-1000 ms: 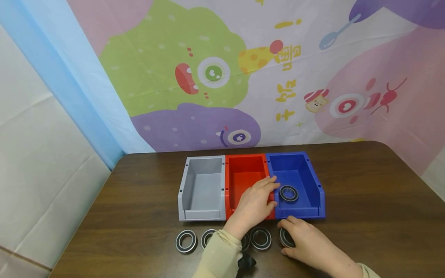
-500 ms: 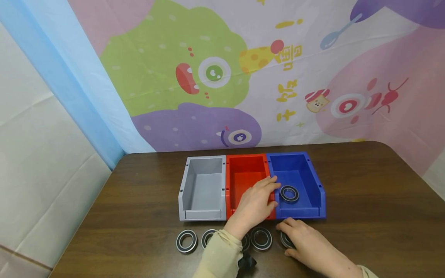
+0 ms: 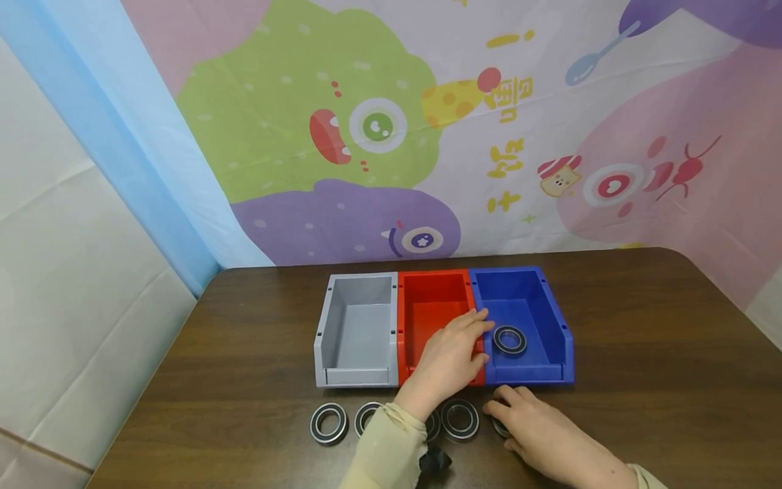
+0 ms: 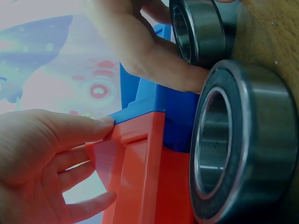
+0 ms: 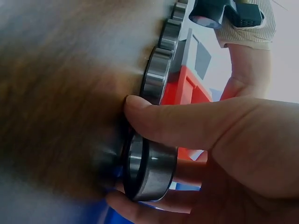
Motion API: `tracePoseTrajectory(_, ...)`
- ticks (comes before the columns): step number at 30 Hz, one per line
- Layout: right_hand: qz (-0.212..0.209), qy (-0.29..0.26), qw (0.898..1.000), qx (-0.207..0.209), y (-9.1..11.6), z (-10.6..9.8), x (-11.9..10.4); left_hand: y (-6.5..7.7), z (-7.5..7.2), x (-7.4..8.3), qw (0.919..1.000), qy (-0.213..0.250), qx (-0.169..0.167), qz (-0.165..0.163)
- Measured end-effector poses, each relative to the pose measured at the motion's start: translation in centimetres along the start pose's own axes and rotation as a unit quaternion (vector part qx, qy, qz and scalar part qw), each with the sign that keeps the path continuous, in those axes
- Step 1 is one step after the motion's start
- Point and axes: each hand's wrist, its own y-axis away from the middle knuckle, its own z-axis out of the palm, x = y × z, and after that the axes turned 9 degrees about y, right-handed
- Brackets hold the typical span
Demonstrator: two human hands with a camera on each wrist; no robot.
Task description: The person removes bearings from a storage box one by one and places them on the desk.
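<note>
My right hand (image 3: 540, 431) grips a ball bearing (image 3: 499, 427) in front of the blue bin (image 3: 531, 374), mostly hidden by the fingers in the head view. In the right wrist view the thumb lies at one side of this bearing (image 5: 159, 172) and the fingers reach round the other; its bore shows, tilted off the table. My left hand (image 3: 446, 356) rests over the rim between the red bin (image 3: 435, 282) and the blue bin, fingers fairly straight. The left wrist view shows its thumb touching that rim. One bearing (image 3: 510, 341) lies inside the blue bin.
A grey bin (image 3: 360, 377) joins the red one on its left. Several bearings stand in a row before the bins, among them a left one (image 3: 328, 424) and one beside my right hand (image 3: 460, 419). My left sleeve (image 3: 387, 448) covers part of the row. A printed cloth (image 3: 379, 224) hangs behind.
My right hand has shifted slightly, its fingers now covering more of the bearing. My left hand stays on the bin rim.
</note>
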Motion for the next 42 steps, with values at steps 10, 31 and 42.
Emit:
tracePoseTrajectory(10,-0.007,0.017,1.0,0.025,-0.24,-0.09,0.16,-0.01,-0.03,-0.04,1.0,-0.002,-0.004,0.0)
tracePoseTrajectory(31,-0.019,0.005,1.0,0.007,-0.33,-0.32,0.65,0.02,-0.08,0.08,1.0,0.002,-0.002,-0.007)
tracePoseTrajectory(42,-0.015,0.001,1.0,-0.021,-0.33,-0.64,0.66,0.06,-0.02,0.02,1.0,0.002,-0.005,-0.006)
